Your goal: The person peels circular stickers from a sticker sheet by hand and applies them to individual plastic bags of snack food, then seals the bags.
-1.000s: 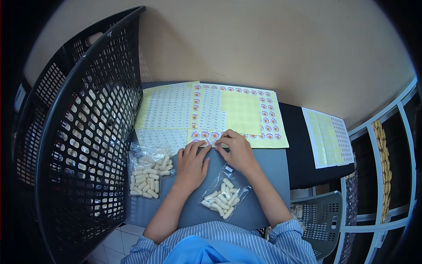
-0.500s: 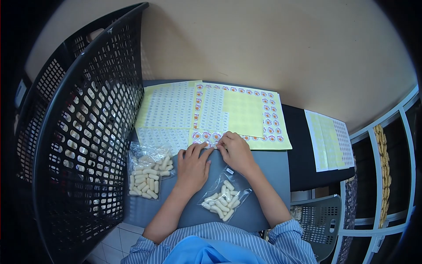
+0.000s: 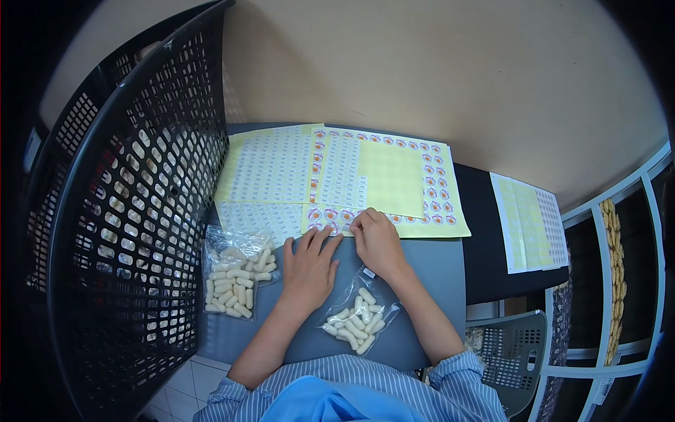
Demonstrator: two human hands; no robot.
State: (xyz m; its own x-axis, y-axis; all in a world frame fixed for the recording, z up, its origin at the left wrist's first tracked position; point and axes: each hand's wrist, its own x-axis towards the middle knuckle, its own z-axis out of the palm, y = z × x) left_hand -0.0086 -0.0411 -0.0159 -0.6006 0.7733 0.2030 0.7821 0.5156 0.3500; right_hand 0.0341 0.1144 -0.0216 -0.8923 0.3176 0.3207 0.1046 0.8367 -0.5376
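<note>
My left hand (image 3: 309, 267) lies palm down with its fingers spread, the fingertips resting at the front edge of a yellow-backed sticker sheet (image 3: 450, 190) with round orange-and-purple stickers. Thumb and fingers of my right hand (image 3: 376, 243) are pinched together over the same edge, by the lower row of stickers; what is between them is hidden. Below my hands is a clear plastic bag (image 3: 358, 320) of pale, finger-shaped pieces, with a small label near its top. Another clear bag (image 3: 235, 281) of similar pieces lies left of my left hand.
More sheets of small printed labels (image 3: 271, 169) overlap at the table's back left. A tall black perforated basket (image 3: 140, 190) stands at the left. To the right are another sticker sheet (image 3: 527, 221) on a black surface, a grey-green basket (image 3: 510, 352) and a white rack (image 3: 643, 246).
My right hand has shifted slightly right and away from my left fingertips, still pinched. My left hand stays nearly in place. The bags have not moved.
</note>
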